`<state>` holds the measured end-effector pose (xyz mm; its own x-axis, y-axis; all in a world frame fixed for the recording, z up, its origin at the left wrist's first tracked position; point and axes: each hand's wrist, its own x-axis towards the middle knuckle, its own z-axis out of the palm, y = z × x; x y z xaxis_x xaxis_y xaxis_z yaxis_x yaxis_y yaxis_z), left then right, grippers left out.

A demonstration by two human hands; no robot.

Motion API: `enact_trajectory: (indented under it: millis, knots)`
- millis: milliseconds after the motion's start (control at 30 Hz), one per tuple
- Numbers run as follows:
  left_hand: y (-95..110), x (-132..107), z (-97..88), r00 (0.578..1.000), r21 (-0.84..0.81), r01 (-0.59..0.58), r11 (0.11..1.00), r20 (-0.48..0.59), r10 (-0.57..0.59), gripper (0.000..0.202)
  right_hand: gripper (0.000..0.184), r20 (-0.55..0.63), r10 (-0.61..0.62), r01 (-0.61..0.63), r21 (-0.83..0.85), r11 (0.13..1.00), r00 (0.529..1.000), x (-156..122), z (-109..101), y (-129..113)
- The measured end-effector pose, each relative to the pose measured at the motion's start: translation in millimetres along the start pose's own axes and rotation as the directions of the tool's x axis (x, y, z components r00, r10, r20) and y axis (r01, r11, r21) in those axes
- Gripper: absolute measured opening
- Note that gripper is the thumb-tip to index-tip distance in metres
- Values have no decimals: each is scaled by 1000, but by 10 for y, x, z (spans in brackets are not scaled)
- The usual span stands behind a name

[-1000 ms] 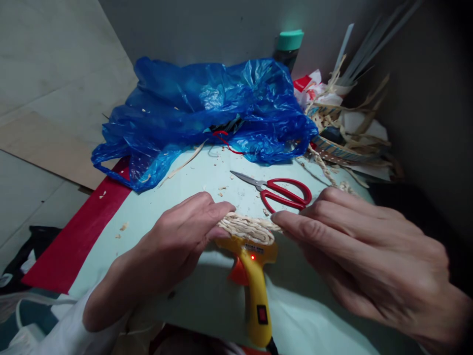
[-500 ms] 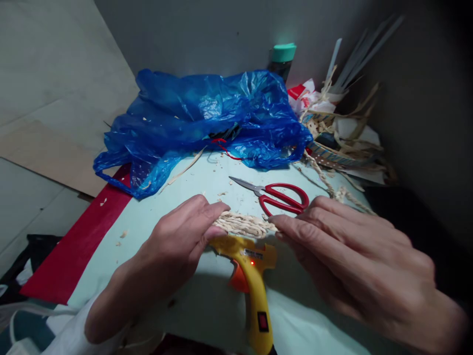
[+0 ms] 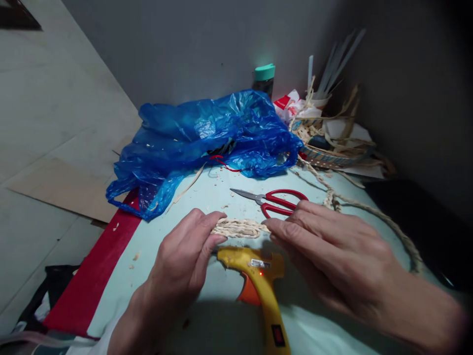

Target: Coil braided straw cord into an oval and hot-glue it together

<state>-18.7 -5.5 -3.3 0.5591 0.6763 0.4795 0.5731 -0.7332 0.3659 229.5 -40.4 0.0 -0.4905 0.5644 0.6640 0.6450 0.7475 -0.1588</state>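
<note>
Between my hands is a small flat coil of pale braided straw cord [image 3: 240, 228], its rows lying side by side. My left hand [image 3: 185, 249] pinches the coil's left end between thumb and fingers. At the other end, my right hand [image 3: 325, 251] is closed on the cord where it leaves the coil; its lower fingers are partly hidden. A yellow glue gun [image 3: 258, 268] with an orange trigger and a lit red light lies just below the coil. Beyond the coil are red-handled scissors [image 3: 264, 198], their handles partly behind my right hand.
A crumpled blue plastic bag [image 3: 207, 133] spreads across the back. To its right sits a basket [image 3: 332, 148] of straw scraps, near a cup of glue sticks [image 3: 320, 100] and a green-lidded jar [image 3: 264, 79]. Loose braided cord [image 3: 384, 217] trails on the right, beside a dark flat object [image 3: 406, 227].
The camera view has shifted, so the surroundings sit lower. Both hands keep their grip on the coil, which now looks more level and a little farther from the glue gun.
</note>
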Motion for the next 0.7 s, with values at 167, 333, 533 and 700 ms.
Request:
enact_trajectory:
  millis: [167, 333, 533, 700]
  knots:
    - [27, 44, -3, 998, 22, -14, 1000, -53, 15, 23, 16, -16, 29, -30, -19, 999, 999, 3, 67, -35]
    - [51, 56, 4, 995, 79, 12, 997, -103, -3, 23, 16, -57, 61, -63, -44, 997, 997, 13, 141, -95]
    - [70, 30, 33, 981, 130, 34, 991, -193, -8, 19, 29, -98, 112, -118, -54, 992, 989, 82, 250, -144]
    - [83, 9, 55, 955, 183, 53, 982, -296, 4, 12, 41, -69, 164, -170, -94, 981, 984, 148, 349, -222]
